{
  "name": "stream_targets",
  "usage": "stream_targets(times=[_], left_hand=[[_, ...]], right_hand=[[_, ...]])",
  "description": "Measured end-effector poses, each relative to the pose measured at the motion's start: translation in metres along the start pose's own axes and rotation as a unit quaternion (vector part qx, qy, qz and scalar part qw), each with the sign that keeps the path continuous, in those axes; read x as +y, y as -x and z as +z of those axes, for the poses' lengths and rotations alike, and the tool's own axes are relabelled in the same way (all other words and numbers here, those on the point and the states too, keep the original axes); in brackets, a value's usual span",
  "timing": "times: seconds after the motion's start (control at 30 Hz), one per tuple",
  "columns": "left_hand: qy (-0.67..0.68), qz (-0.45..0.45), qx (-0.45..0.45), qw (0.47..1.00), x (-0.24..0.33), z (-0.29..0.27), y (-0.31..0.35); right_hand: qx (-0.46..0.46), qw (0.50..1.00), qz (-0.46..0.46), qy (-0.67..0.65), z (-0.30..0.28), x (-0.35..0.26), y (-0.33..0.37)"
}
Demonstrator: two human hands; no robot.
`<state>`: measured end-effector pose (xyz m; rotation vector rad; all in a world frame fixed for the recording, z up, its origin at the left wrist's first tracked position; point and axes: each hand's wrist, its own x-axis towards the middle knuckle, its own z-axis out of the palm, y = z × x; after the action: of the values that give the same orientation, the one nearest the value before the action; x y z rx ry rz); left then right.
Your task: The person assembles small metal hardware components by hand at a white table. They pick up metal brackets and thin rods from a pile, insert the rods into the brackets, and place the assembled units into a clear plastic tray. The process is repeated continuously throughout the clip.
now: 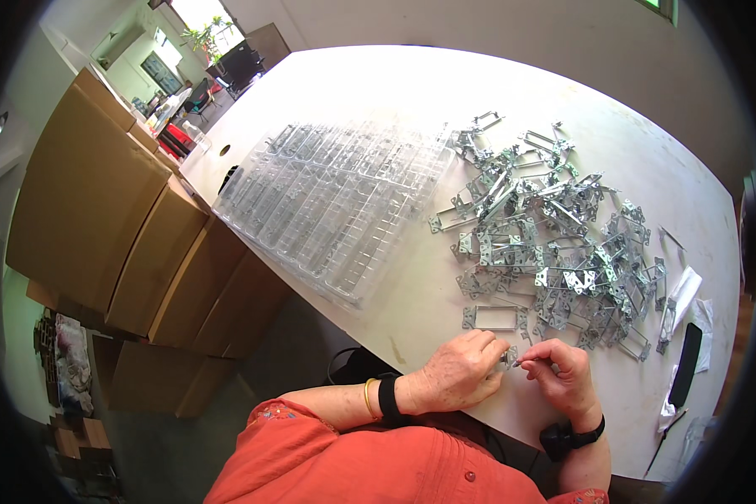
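At the table's near edge, my left hand (pixel 460 370) is closed on a small metal bracket (pixel 506 358), most of which its fingers hide. My right hand (pixel 560 376) is pinched right beside that bracket, with thumb and forefinger together; whatever is between the fingertips is too small to make out. Just beyond my hands lies a rectangular metal frame with end plates (pixel 496 318). A broad heap of similar metal bracket frames (pixel 554 244) spreads past it to the far right.
A clear plastic tray with long compartments (pixel 336 206) lies left on the white table (pixel 403 323). Cardboard boxes (pixel 84 193) stand along the left side. A black strip (pixel 687 365), white wrapping (pixel 685 290) and a thin pointed tool (pixel 672 238) lie at the right.
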<state>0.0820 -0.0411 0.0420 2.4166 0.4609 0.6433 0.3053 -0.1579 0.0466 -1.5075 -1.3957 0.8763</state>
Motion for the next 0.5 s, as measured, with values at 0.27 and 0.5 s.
stream_targets(times=[0.27,0.5], left_hand=[[-0.007,-0.001,-0.016,1.0,-0.0002,-0.0011,0.0012],[-0.052,0.014,-0.037,0.998,0.0004,-0.0046,-0.0001]], right_hand=[[0.011,1.0,-0.01,-0.02,0.0009,0.0041,0.0009],[0.013,0.999,0.011,-0.044,-0.0005,0.0049,0.0017]])
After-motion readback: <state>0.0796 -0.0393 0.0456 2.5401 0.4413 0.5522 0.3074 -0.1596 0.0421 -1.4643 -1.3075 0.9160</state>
